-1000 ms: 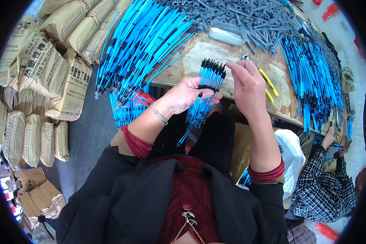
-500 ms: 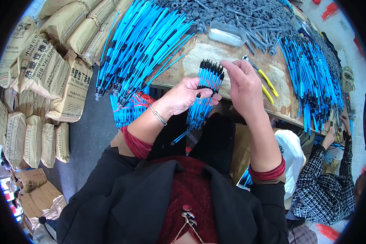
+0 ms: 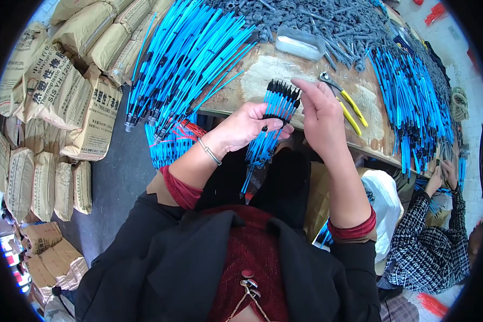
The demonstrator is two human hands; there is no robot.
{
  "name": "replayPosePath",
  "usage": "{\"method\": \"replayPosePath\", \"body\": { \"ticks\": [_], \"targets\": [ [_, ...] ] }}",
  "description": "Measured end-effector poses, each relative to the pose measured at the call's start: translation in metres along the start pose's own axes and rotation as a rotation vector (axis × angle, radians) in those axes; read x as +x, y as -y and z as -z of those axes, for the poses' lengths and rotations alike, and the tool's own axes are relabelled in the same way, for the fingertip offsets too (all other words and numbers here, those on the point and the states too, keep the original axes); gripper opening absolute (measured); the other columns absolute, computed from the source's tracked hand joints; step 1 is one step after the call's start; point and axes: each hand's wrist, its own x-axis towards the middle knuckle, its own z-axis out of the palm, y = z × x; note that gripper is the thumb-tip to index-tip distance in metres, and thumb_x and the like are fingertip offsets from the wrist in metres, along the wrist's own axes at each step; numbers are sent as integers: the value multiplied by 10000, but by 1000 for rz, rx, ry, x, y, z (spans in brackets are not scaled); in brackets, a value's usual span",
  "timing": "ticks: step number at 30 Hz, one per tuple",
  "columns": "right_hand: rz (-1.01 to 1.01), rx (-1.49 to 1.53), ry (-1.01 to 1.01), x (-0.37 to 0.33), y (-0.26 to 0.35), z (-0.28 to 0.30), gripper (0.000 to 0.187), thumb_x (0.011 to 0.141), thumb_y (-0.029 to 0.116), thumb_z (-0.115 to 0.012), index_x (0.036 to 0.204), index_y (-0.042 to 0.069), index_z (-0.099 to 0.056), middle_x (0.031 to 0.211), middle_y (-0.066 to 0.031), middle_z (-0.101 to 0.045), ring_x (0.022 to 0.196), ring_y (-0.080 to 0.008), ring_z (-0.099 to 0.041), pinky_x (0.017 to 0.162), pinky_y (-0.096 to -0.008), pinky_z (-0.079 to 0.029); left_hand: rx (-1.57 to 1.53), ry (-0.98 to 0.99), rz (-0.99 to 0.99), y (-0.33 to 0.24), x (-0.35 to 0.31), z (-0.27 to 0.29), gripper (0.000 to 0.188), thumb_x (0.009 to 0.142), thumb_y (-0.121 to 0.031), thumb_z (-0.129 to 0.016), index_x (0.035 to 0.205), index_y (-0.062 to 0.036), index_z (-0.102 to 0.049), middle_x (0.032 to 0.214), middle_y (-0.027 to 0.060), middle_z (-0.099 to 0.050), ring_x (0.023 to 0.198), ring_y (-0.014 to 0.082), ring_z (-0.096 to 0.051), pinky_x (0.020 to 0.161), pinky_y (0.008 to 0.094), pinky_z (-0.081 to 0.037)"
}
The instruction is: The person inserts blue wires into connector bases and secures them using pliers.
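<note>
Wrapped round a fanned bundle of thin blue tubes with black tips [image 3: 274, 100] is my left hand [image 3: 245, 127], its thumb across the front. The black tips point up and away from me; the lower ends hang over my lap, one tube lower than the others. My right hand [image 3: 326, 114] is raised just right of the bundle, index finger stretched toward the tips and other fingers loosely bent. Nothing shows in it. Beyond that hand, yellow-handled pliers [image 3: 351, 106] lie on the wooden table [image 3: 263, 70].
A large heap of blue tubes [image 3: 190, 53] lies at the left, another tube pile [image 3: 410, 102] at the right. Grey plastic parts [image 3: 333, 21] and a clear box [image 3: 300, 44] are at the back. Paper sacks [image 3: 70, 96] stand left. A co-worker [image 3: 429, 252] sits at right.
My right hand has shifted slightly right and down, away from the tips. The bundle in my left hand has fanned wider, and its low-hanging tube has swung right. The co-worker's hands moved slightly.
</note>
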Motion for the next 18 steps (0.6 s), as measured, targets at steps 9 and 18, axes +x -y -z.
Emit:
{"method": "replayPosePath", "body": {
  "ticks": [9, 18],
  "targets": [
    [-55, 101, 167, 9, -9, 11, 274, 828, -47, -497, 1029, 78, -636, 735, -64, -495, 677, -169, -495, 629, -279, -408, -48, 28, 31, -1, -2, 8, 256, 872, -38, -535, 1127, -42, -550, 973, 122, -639, 900, 212, -628, 779, 327, -512],
    [72, -63, 84, 5, -1, 10, 311, 785, -78, -508, 1020, 78, -640, 755, -87, -513, 715, -226, -514, 657, -295, -422, -53, 30, 59, -3, -3, 7, 254, 869, -21, -529, 1119, -43, -561, 983, 122, -638, 902, 219, -627, 787, 332, -508]
  ]
}}
